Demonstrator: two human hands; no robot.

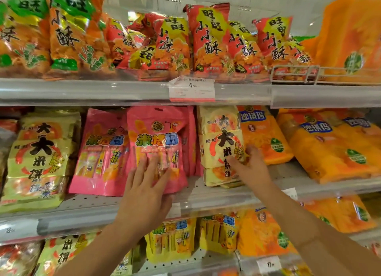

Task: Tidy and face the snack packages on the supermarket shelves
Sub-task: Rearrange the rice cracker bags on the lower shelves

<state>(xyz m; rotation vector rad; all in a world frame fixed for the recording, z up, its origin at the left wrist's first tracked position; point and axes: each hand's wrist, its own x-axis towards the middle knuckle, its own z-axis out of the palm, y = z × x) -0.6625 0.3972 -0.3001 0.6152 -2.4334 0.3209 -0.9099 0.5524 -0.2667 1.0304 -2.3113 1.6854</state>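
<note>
Here we have both hands up at the middle shelf (115, 205) of a supermarket rack. Our left hand (144, 195) lies flat against the lower front of the pink packet (156, 139), fingers straight and spread, a released grip that presses rather than clasps. The packet stands upright near the shelf's front edge, just beside a second pink packet (101, 150) to its left. Our right hand (252, 164) reaches to the pale yellow packet (221, 144) standing just to the right of the pink ones; its fingers touch the packet's lower right side, but we cannot tell whether they are curled round it or only laid against it. Beside that, orange packets (261, 135) lean back on the same shelf. Further left stands a larger yellow packet (39, 158). On the top shelf, red and orange bags (208, 40) crowd together above a price tag (191, 88). More yellow and orange packets fill the shelf below.
</note>
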